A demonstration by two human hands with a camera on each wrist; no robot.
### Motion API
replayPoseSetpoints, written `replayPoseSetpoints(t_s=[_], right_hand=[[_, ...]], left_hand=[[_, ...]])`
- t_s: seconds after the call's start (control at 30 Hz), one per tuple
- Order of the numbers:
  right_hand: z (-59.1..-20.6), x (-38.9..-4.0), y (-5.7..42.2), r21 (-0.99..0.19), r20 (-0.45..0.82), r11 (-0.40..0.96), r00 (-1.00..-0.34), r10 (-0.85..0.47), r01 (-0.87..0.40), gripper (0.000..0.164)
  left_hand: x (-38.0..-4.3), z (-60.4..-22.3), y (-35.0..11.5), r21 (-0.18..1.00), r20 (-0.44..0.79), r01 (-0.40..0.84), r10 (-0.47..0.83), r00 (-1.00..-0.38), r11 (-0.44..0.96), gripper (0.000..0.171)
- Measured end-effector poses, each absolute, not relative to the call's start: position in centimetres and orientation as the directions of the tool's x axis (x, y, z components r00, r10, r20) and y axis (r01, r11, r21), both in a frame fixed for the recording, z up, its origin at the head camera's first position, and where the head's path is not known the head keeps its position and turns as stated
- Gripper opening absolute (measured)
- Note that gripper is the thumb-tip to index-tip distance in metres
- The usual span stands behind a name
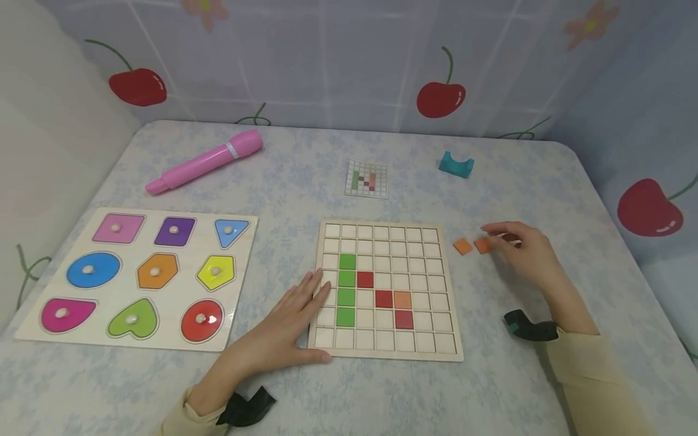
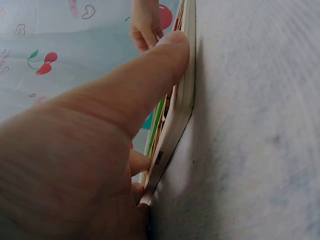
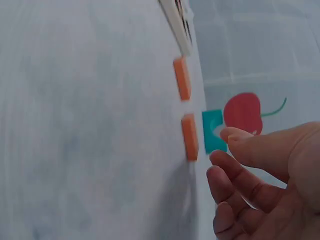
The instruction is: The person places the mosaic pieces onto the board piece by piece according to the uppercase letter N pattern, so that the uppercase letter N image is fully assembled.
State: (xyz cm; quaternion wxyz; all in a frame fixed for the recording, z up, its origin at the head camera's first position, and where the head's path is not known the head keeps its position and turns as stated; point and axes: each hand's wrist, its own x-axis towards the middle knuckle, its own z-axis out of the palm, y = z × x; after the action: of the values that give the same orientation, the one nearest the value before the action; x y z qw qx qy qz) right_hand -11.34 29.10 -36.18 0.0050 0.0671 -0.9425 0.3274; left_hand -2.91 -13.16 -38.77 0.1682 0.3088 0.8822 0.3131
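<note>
A wooden grid board (image 1: 392,355) lies flat on the table. In its cells sit a column of several green tiles (image 1: 346,278), three red tiles (image 1: 384,298) and one light orange tile (image 1: 402,300). Along the board's left edge rests my left hand (image 1: 286,324), fingers stretched over the rim and thumb (image 2: 172,50) at the near corner. To the right of the board are two loose orange square tiles (image 1: 463,246). My right hand (image 1: 526,254) hovers by the right one; in the right wrist view its thumb and fingers are apart, with nothing between them, beside that orange tile (image 3: 190,137).
A small pattern card (image 1: 366,179) lies behind the board, with a teal curved block (image 1: 456,165) to its right. A pink marker-shaped stick (image 1: 204,162) lies at the back left. On the left is a knobbed shape puzzle (image 1: 188,272).
</note>
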Motion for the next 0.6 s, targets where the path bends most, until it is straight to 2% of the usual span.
replayPoseSetpoints(t_s=[0.13, 0.23, 0.43, 0.6], right_hand=[[-37.1, -11.8, 31.0, -0.625, -0.011, 0.770, -0.985, -0.171, -0.127, 0.032], [-37.4, -11.9, 31.4, -0.640, 0.002, 0.750, -0.976, -0.217, -0.168, 0.031], [-37.8, -12.0, 31.4, -0.597, 0.087, 0.757, -0.960, -0.266, -0.264, 0.024], [-38.1, -12.0, 31.4, -0.580, 0.091, 0.776, -0.967, -0.239, -0.247, 0.021]], left_hand=[[-2.9, -38.6, -13.3, 0.653, -0.110, 0.439, 0.651, -0.751, 0.617, 0.107], [-2.9, -38.5, -13.2, 0.652, -0.114, 0.435, 0.647, -0.754, 0.622, 0.108], [-2.8, -38.5, -13.2, 0.650, -0.120, 0.431, 0.644, -0.755, 0.626, 0.108], [-2.9, -38.6, -13.1, 0.648, -0.114, 0.436, 0.646, -0.755, 0.625, 0.108]])
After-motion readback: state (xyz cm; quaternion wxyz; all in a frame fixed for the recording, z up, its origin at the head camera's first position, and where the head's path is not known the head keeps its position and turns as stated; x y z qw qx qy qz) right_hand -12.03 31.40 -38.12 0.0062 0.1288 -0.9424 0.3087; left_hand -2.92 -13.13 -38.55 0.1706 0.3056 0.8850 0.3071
